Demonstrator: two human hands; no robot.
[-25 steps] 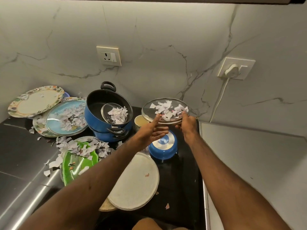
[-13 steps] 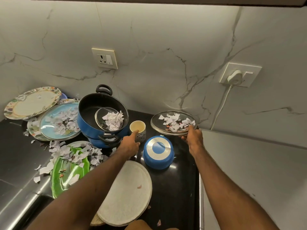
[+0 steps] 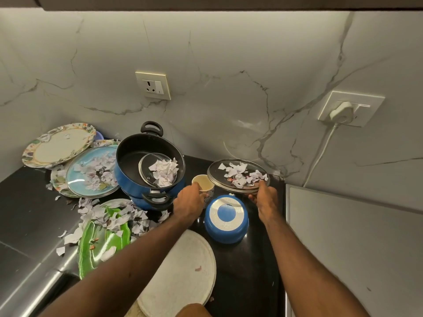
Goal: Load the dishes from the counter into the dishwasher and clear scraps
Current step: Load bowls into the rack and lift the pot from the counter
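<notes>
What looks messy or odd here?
Paper scraps litter the counter around the green plate and heap on the blue plate and the small lid inside the pot. A blue pan sits upside down. The right hand grips a scrap-laden glass lid; the left hand grips a cup.

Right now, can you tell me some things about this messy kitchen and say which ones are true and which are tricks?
1. The right-hand grip holds the big glass lid with paper scraps on it. True.
2. The left-hand grip holds a green plate. False: it holds the small cup.
3. The small blue pot sits upside down between the two hands. True.
4. The big blue pot is empty. False: a smaller lid with paper scraps lies inside it.
5. Both wall sockets have a plug in them. False: only the right socket has a white plug; the left socket has none.
</notes>
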